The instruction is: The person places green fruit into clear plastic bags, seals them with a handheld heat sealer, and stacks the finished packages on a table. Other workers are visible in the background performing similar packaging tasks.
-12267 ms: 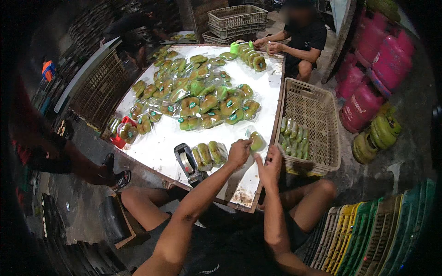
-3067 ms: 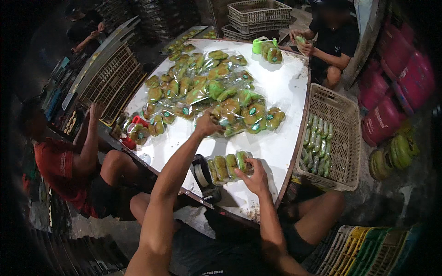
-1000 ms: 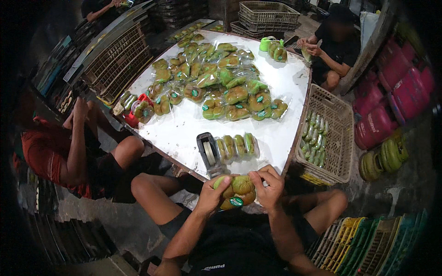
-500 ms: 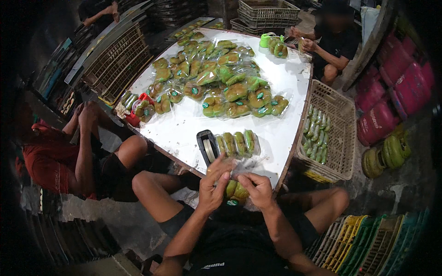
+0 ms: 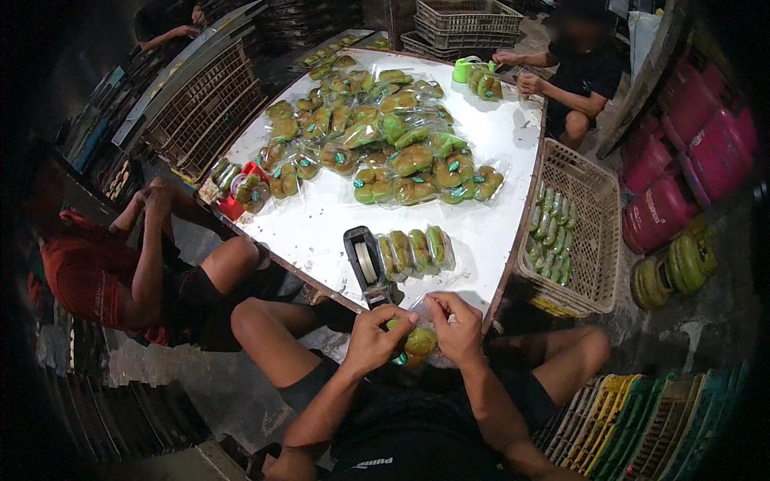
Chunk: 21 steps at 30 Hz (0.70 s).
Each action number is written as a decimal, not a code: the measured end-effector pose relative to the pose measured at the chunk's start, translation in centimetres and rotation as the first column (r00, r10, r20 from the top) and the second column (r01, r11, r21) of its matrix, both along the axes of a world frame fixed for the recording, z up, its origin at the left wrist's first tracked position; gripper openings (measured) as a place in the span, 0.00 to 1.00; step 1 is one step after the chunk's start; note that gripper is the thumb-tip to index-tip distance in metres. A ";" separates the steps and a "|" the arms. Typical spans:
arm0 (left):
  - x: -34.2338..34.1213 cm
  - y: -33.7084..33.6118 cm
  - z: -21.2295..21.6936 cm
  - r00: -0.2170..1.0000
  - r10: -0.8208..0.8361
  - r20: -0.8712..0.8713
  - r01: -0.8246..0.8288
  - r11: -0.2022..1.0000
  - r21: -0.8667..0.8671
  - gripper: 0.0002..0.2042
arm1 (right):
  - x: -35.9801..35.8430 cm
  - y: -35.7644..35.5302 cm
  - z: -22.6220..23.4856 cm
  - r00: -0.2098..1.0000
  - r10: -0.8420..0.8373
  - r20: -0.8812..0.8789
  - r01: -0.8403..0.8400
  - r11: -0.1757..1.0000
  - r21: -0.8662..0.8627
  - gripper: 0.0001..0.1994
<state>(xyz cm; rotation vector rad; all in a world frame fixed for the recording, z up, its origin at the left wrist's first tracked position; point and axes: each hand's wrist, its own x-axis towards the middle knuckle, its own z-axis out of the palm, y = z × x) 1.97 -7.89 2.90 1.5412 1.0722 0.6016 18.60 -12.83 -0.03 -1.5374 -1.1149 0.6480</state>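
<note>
Close to my body, at the near edge of the white table (image 5: 489, 224), I hold a clear bag of green-brown buns (image 5: 421, 342). My left hand (image 5: 373, 341) is closed on its left side, thumb and fingers pinching near the top. My right hand (image 5: 455, 329) is closed too, pinching the clear plastic at the bag's upper right. Just beyond my hands stands a black tape dispenser (image 5: 370, 280) with a pale roll. Beside it lies a row of wrapped buns (image 5: 415, 250). Farther back, many bagged buns (image 5: 377, 136) are heaped up.
A beige crate (image 5: 597, 248) with wrapped rolls stands right of the table, near pink gas cylinders (image 5: 658, 212). A red tape dispenser (image 5: 233, 208) and a green one (image 5: 460, 72) sit on the table. One person (image 5: 96, 276) sits at left, another (image 5: 585, 80) at far right.
My right hand has moved up and right, and my left slightly down, baring the near end of the tape dispenser. The bag has turned in my grip. The far-right person's hands have moved apart.
</note>
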 end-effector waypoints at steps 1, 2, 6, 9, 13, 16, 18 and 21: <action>0.0 0.0 -0.6 0.994 0.035 0.106 -0.045 0.994 0.096 0.10 | 0.3 -0.1 0.4 0.993 0.113 0.037 -0.116 0.991 0.073 0.06; -0.1 0.2 -1.7 0.975 0.061 0.213 -0.101 0.978 0.185 0.09 | 0.6 0.0 1.1 0.972 0.223 0.081 -0.232 0.962 0.142 0.07; -0.7 0.6 -1.9 0.956 0.036 0.293 -0.038 0.999 0.001 0.08 | 1.5 0.3 1.6 0.935 0.331 0.132 -0.346 0.930 0.122 0.05; -1.5 0.7 -3.1 0.986 0.083 0.146 -0.084 0.996 0.004 0.10 | -0.4 0.4 0.7 0.961 0.206 0.185 -0.214 0.977 0.024 0.06; -0.7 -0.3 -4.1 0.933 0.321 0.162 -0.356 0.888 0.292 0.08 | -3.5 -0.4 -1.9 0.972 0.235 0.016 -0.230 0.960 -0.161 0.11; -1.0 -1.2 -4.0 0.910 0.334 0.246 -0.413 0.776 0.476 0.05 | -5.2 -1.2 -3.7 0.763 0.301 -0.573 -0.384 0.923 -0.027 0.23; -1.1 -1.3 -5.2 0.847 0.368 0.384 -0.497 0.803 0.328 0.10 | -5.8 -1.4 -4.8 0.659 0.300 -0.689 -0.428 0.904 -0.016 0.23; -1.5 -1.2 -4.9 0.724 0.482 0.493 -0.461 0.870 -0.173 0.16 | -7.2 -1.0 -5.1 0.564 0.213 -0.798 -0.361 0.933 -0.006 0.27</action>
